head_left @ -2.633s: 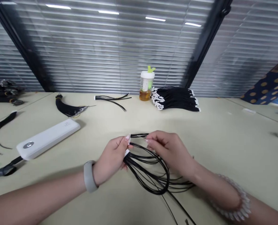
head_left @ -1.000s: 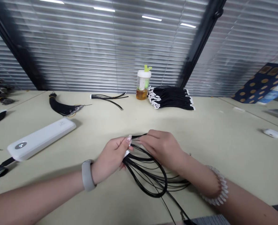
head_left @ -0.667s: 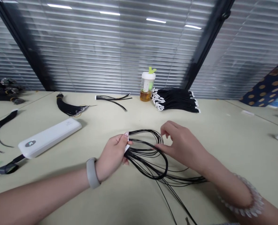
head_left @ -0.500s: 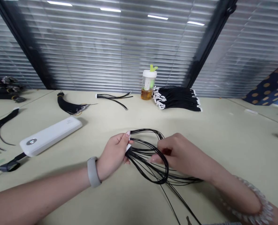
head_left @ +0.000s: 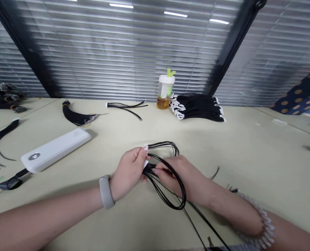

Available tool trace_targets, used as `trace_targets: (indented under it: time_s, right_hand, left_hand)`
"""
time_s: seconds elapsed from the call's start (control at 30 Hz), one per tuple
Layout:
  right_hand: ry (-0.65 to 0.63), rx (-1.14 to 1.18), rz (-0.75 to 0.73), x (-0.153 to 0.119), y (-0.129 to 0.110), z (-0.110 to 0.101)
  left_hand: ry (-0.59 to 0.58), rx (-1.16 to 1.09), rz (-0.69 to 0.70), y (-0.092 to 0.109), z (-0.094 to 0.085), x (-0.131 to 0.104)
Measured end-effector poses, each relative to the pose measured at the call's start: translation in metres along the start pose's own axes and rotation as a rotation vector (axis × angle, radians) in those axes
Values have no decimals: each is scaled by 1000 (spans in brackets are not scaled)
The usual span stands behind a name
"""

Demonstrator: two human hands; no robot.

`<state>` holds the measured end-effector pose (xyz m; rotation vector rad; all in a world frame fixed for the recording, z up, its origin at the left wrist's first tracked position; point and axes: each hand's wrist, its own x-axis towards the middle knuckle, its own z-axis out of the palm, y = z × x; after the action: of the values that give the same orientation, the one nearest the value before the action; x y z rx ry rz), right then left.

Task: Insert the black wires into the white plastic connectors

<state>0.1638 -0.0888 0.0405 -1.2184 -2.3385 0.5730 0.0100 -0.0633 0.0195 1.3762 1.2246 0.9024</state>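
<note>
My left hand (head_left: pixel 131 166) is closed, pinching white connectors (head_left: pixel 146 163) at the ends of a bundle of thin black wires (head_left: pixel 181 184). The wires leave the connectors to the right and bend round in loops, and some loose lengths trail toward the near table edge. My right hand (head_left: pixel 182 177) reaches through the big loop. Its thumb and fingers are closed on several black wires just right of the connectors. Part of the bundle is hidden behind my right hand and forearm.
A white power bank (head_left: pixel 57 150) with a black cable lies at the left. Along the back are a curved black wire bundle (head_left: pixel 78 115), a small wire harness (head_left: pixel 126 105), a cup of amber liquid (head_left: pixel 164 92) and a stack of black cables (head_left: pixel 197 108). A dotted bag (head_left: pixel 299 94) stands far right.
My right hand has moved left along the wires, closer to the connectors, and now grips wires there. My left hand keeps its hold almost in place.
</note>
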Motion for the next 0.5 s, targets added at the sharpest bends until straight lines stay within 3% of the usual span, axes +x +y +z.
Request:
trace_targets:
  time_s: [0.23,0.33,0.5]
  right_hand:
    - [-9,-250,-52,1,0,6]
    - [-8,-252,-85,1,2,7]
    - [-58,-207,20,1,-2,-1]
  left_hand:
    - [-29,20,38,-2,0,1]
    - [-36,21,33,-3,0,1]
    - [-39,2,23,-5,0,2]
